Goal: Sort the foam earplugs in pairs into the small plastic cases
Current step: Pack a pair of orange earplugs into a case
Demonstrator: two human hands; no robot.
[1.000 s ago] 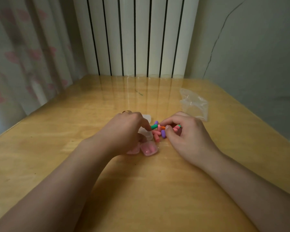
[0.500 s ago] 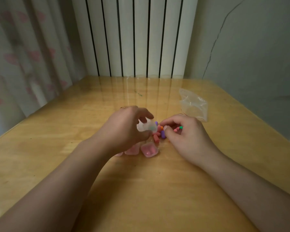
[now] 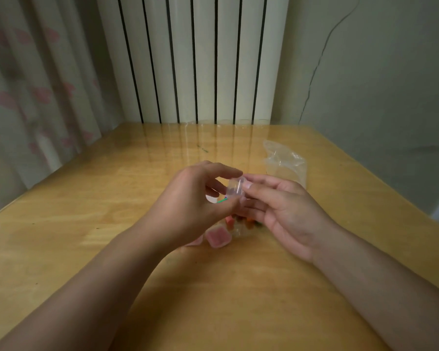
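Note:
A small clear plastic case [image 3: 235, 187] is held up above the table, pinched between my left hand [image 3: 190, 206] and the fingertips of my right hand [image 3: 287, 211]. A green earplug [image 3: 222, 200] shows just below the case, by my left fingers. A closed case with pink contents [image 3: 218, 237] lies on the table under my hands. Beside it a small heap of loose coloured earplugs [image 3: 243, 221] is mostly hidden by my hands. Another pink case [image 3: 195, 242] peeks out beneath my left wrist.
An empty clear plastic bag [image 3: 285, 164] lies on the wooden table [image 3: 112, 198] at the back right. A white radiator [image 3: 193, 59] stands behind the table, a curtain [image 3: 36, 84] hangs to the left and a wall rises to the right.
My left hand has lifted a clear case off the table. My right hand has left the earplug heap and risen to meet the case with its fingertips.

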